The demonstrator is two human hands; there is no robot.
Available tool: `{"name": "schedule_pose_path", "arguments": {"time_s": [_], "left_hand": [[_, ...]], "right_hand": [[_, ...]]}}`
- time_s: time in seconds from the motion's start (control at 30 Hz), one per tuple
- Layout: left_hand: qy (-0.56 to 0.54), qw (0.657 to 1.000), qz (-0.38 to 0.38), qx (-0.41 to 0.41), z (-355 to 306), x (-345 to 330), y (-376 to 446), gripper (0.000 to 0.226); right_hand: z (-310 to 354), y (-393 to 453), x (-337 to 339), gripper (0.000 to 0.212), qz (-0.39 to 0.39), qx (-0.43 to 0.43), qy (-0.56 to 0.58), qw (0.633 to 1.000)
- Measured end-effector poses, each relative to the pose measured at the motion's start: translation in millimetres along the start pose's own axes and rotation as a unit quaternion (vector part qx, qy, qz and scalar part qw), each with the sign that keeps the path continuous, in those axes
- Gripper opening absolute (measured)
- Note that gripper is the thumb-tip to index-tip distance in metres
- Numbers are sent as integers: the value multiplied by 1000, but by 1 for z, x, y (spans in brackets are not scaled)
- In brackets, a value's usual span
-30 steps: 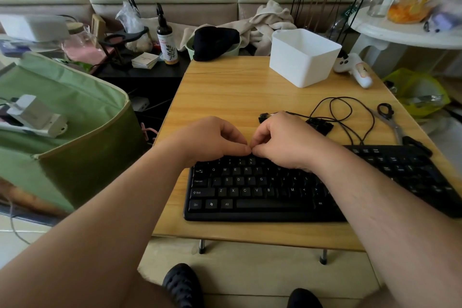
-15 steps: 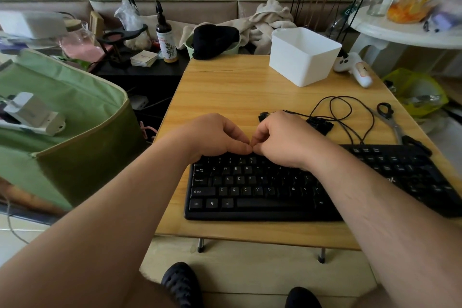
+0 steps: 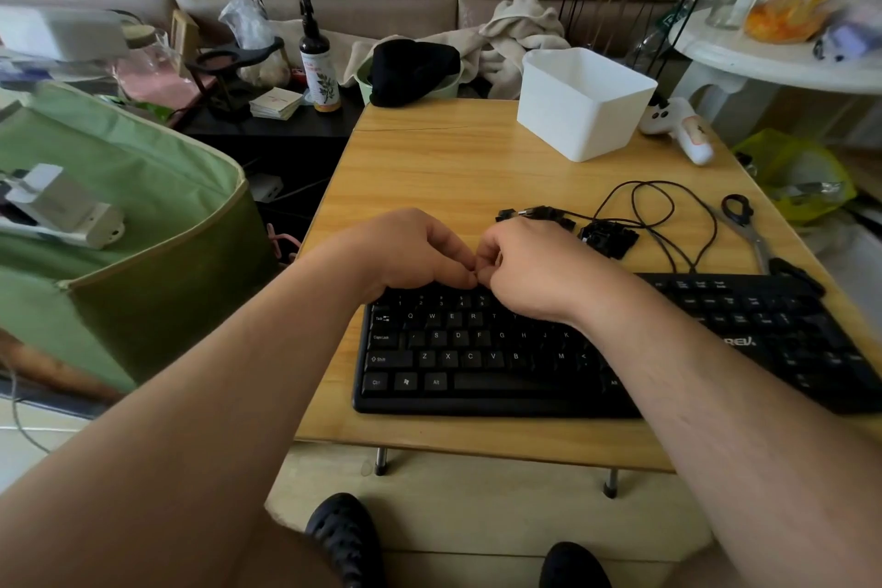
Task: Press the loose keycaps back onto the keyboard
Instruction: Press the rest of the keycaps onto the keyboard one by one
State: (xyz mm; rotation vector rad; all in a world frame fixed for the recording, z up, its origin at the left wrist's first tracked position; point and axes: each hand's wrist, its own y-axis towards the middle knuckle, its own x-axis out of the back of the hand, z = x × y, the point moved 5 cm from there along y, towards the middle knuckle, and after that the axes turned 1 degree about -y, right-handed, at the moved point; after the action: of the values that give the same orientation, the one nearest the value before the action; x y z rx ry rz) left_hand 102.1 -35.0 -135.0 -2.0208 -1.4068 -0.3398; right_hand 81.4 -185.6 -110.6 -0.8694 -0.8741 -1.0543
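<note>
Black plastic was under our fingers: the keyboard (image 3: 501, 363) lay along the near edge of the wooden table (image 3: 429, 167), and both our hands worked over its top rows. Our left hand (image 3: 405, 253) and our right hand (image 3: 534, 267) were curled, with the fingertips meeting just above the number row. We could not tell if a keycap was pinched between them, because the fingers hid that place. Each hand was nearly closed, the knuckles bent, the palms facing down.

To do this step well, we judged that the cap should sit square over its stem before any push, and that the push should go straight down with one fingertip while the other hand steadied the board. A tilted cap would probably jam or jump away.

More loose keycaps (image 3: 606, 236) lay in a small dark pile behind our right hand, mixed with the black cable (image 3: 654, 205). Some gaps seemed to remain in the letter rows, so the task looked only partly done.

On the table stood also a white box (image 3: 587, 105), a white controller (image 3: 682, 129) and scissors (image 3: 749, 229). Beside the table on the left was a green fabric bag (image 3: 143, 205), and behind it a spray bottle (image 3: 317, 62) on a dark shelf.
</note>
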Motion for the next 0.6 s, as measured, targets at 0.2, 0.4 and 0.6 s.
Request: {"name": "schedule_pose_path", "arguments": {"time_s": [0.2,0.4,0.6], "left_hand": [[10,1000,-19,7,-1,-1,-1,15],[24,999,-20,-6,-3,-2,-2,15],[65,996,-32,-59,1,5,-10,7]], "right_hand": [[-8,4,1,15,-20,-34,53,998],[-12,7,-1,14,-35,-42,60,997],[-45,2,27,12,-108,-46,173,978]]}}
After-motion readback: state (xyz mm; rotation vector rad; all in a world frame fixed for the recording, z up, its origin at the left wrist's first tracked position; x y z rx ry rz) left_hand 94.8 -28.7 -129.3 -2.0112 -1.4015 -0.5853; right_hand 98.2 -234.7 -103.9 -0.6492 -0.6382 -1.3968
